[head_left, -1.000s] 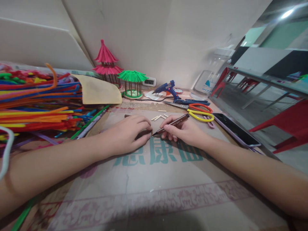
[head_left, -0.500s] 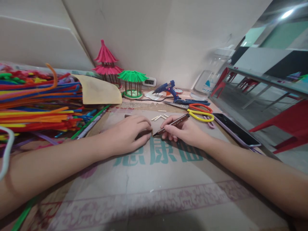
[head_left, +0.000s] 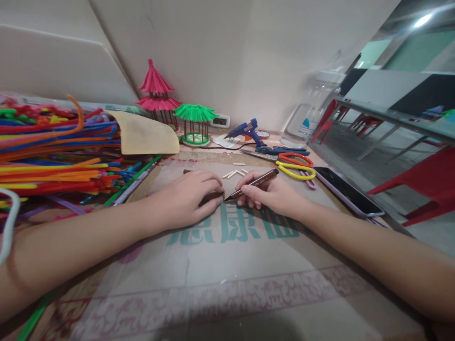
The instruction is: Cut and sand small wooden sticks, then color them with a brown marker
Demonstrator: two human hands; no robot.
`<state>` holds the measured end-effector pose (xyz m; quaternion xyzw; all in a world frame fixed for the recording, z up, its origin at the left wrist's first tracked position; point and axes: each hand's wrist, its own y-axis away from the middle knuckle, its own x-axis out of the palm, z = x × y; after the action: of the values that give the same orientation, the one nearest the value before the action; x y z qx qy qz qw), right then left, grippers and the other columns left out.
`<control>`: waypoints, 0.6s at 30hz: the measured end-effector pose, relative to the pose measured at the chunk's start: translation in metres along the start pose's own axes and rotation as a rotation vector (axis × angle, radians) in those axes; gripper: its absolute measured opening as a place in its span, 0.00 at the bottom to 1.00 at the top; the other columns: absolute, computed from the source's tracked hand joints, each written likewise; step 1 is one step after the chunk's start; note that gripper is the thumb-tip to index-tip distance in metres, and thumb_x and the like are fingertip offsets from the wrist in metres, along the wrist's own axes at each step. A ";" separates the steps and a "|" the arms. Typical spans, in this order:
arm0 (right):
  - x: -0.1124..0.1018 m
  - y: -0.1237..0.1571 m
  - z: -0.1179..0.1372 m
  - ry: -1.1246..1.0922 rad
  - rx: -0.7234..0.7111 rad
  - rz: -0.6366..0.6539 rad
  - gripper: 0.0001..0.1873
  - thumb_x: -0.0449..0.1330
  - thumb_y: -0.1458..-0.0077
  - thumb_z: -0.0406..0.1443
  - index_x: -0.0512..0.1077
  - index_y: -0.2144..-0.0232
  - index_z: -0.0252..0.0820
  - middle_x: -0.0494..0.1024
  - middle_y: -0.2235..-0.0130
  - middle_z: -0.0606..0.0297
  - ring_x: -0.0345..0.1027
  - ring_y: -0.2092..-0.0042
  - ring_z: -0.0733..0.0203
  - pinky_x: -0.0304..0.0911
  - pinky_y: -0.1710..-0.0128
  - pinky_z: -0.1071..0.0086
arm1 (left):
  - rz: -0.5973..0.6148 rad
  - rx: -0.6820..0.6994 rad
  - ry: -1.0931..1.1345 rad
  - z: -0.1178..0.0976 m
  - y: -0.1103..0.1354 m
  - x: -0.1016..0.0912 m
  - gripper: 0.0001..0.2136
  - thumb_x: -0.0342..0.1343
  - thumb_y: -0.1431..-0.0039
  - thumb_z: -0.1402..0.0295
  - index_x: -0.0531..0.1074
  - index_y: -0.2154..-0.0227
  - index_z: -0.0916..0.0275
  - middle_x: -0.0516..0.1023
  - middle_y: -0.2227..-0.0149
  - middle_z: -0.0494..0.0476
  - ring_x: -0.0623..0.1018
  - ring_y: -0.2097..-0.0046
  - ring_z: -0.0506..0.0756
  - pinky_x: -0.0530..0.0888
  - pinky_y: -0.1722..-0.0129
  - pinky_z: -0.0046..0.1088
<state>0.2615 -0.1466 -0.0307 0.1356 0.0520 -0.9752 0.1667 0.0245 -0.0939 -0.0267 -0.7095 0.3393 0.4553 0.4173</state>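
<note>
A dark brown marker pen (head_left: 258,182) is gripped in my right hand (head_left: 272,192), its tip pointing left and down. That tip meets, or nearly meets, a small brown stick (head_left: 223,195) at the fingertips of my left hand (head_left: 197,196). My left fingers are curled and closed round the little stick, most of which they hide. Behind the left knuckles a dark brown piece (head_left: 187,171) pokes out; I cannot make out what it is. Several short pale sticks (head_left: 234,174) lie just beyond both hands on the printed plastic sheet (head_left: 213,265).
Bundles of coloured pipe cleaners (head_left: 57,137) fill the left. At the back stand a pink pagoda model (head_left: 156,94), a green-roofed pavilion (head_left: 195,116), a blue glue gun (head_left: 247,130) and a water jug (head_left: 305,113). Scissors (head_left: 293,168) and a phone (head_left: 348,189) lie at right.
Almost nothing differs. Both hands and the marker keep their places, with only a very slight shift of the whole view.
</note>
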 end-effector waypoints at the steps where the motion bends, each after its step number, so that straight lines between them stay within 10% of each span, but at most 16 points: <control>1: 0.000 0.000 0.000 -0.003 0.000 0.004 0.13 0.63 0.41 0.44 0.71 0.63 0.40 0.80 0.72 0.64 0.66 0.76 0.68 0.62 0.79 0.75 | -0.001 0.001 -0.004 0.000 0.000 0.000 0.12 0.49 0.32 0.65 0.75 0.57 0.64 0.77 0.54 0.62 0.76 0.51 0.60 0.72 0.48 0.40; 18: 0.000 0.000 -0.001 -0.010 0.003 0.008 0.14 0.63 0.41 0.45 0.71 0.63 0.40 0.79 0.73 0.64 0.67 0.76 0.68 0.63 0.79 0.75 | 0.016 -0.005 -0.034 -0.002 0.001 -0.003 0.12 0.48 0.32 0.65 0.75 0.57 0.64 0.78 0.54 0.62 0.76 0.51 0.60 0.72 0.48 0.40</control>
<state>0.2618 -0.1461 -0.0310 0.1313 0.0494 -0.9753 0.1708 0.0237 -0.0960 -0.0237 -0.6999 0.3367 0.4717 0.4175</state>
